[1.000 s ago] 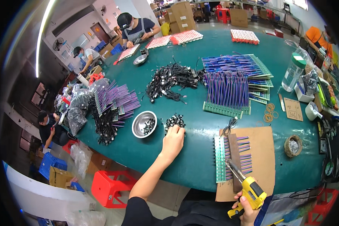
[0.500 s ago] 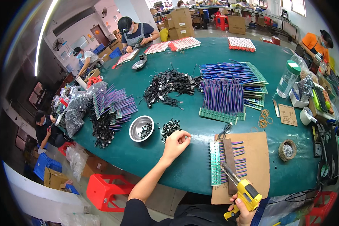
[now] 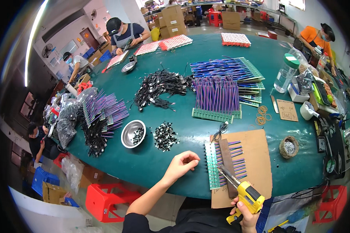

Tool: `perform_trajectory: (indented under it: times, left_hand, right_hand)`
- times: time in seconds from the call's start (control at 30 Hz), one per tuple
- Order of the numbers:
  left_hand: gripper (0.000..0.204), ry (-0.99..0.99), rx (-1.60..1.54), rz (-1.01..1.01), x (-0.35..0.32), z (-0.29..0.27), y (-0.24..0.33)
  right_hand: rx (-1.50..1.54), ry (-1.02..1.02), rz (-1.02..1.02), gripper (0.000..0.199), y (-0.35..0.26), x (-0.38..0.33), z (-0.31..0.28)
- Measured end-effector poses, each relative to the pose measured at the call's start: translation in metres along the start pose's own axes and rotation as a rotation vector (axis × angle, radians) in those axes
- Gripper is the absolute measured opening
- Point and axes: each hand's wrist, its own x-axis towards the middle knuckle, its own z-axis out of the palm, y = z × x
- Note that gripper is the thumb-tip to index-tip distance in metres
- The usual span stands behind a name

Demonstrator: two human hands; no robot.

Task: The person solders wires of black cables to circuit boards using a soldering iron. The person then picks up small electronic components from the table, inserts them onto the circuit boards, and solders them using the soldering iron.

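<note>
My right hand (image 3: 247,218) was wrapped round the grip of the yellow gun (image 3: 250,196), its tip (image 3: 222,169) slanting down over the wires (image 3: 238,167) right beside the green board (image 3: 212,165); whether it touched, I could not tell. The board lay on the card (image 3: 258,155), with the bar (image 3: 226,161) across its wires. My left hand (image 3: 179,169) hung just left of the board, fingers curled and thumb close to the forefinger; whether anything sat between them, the view did not show.

The tip worried me most. If it was hot, as I judged, a dip of my right wrist could have scorched the wires' coating or marked the board. My left hand was near enough that a careless reach across might have burned a finger. The bar seemed only to rest there, so a bump from the gun's nose could have shifted it and let the wires stray out of line. The card looked loose too; a tug would probably have dragged board and bar together. On the counter (image 3: 151,161), the black parts (image 3: 165,136) lay heaped beside the bowl (image 3: 128,131), where a clumsy backswing could have scattered them
</note>
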Motion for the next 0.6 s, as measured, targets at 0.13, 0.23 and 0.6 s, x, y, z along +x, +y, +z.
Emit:
perform_trajectory:
  times: [0.13,0.23,0.6]
  left_hand:
    - [0.01,-0.032,-0.073,-0.019,0.001,0.0039,0.0013]
    - [0.009,-0.027,-0.136,-0.046,0.0012,0.0067,0.0018]
    - [0.008,-0.039,-0.152,-0.102,-0.0028,0.0038,0.0027]
  right_hand:
    - [-0.003,0.015,-0.019,0.05,0.0009,0.0,-0.0013]
    - [0.014,0.016,-0.031,0.046,-0.0023,0.0,0.0015]
    - [0.008,0.007,-0.018,0.042,0.0024,0.0014,-0.0001]
